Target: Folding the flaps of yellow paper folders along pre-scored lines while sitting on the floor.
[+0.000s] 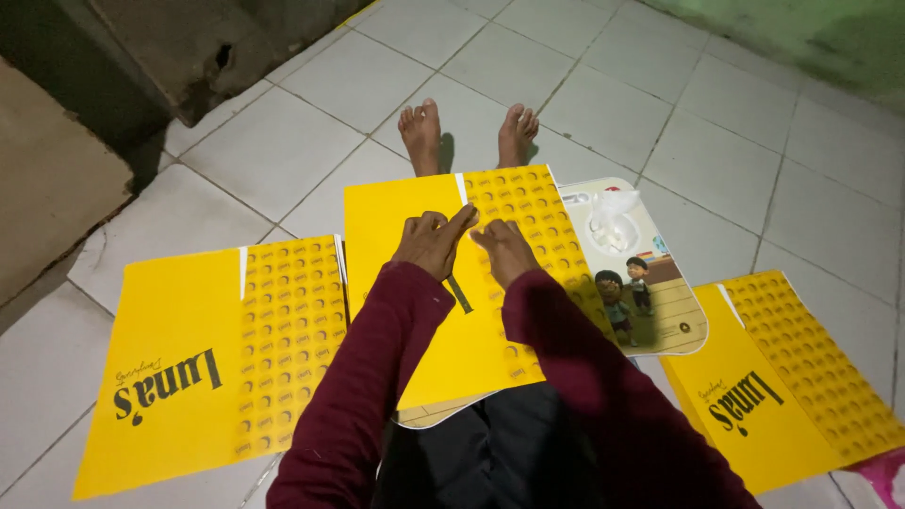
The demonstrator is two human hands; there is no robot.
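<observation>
Both hands, left hand (432, 243) and right hand (502, 250), press narrow fingers on the thin, floppy yellow sheet (415, 283), seemingly best gripped at its edges

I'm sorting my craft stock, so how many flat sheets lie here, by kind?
Yellow sheets: 3, left, middle under both hands, right
Cartoon board: 1
Total: 4

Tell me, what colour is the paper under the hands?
Yellow paper, dotted on one side; head view.
</observation>
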